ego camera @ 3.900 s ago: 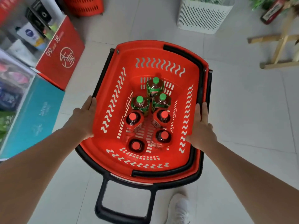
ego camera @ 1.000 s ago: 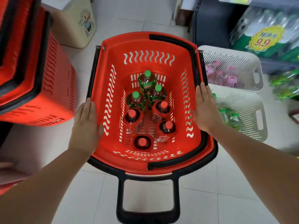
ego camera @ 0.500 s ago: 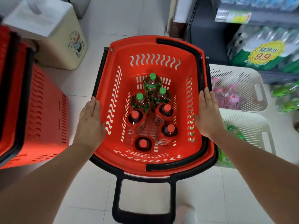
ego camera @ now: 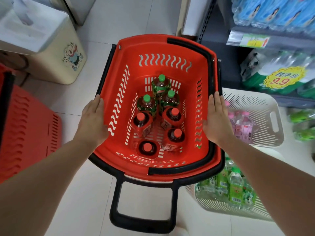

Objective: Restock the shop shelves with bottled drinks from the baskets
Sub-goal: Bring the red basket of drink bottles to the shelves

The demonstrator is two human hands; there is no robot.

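Observation:
I hold a red shopping basket (ego camera: 158, 46) with black handles in front of me, above the floor. My left hand (ego camera: 92, 122) grips its left rim and my right hand (ego camera: 216, 120) grips its right rim. Inside stand three green-capped bottles (ego camera: 161, 85) at the far end and several red-capped bottles (ego camera: 173, 117) nearer me. The shop shelf (ego camera: 272, 38) rises at the right, with blue-wrapped water packs on top and green-wrapped packs with a 9.9 price tag (ego camera: 279, 79) below.
Two white slotted baskets sit on the floor at the right: one (ego camera: 272, 106) with pink-labelled bottles, one (ego camera: 230, 206) with green-labelled bottles. Stacked red baskets (ego camera: 29, 128) stand at the left. A cream bin (ego camera: 56, 62) with a cartoon stands at the far left.
The view has swung further right towards the shelf; the stacked red baskets slid towards the left edge. Both hands keep the same hold on the basket rims.

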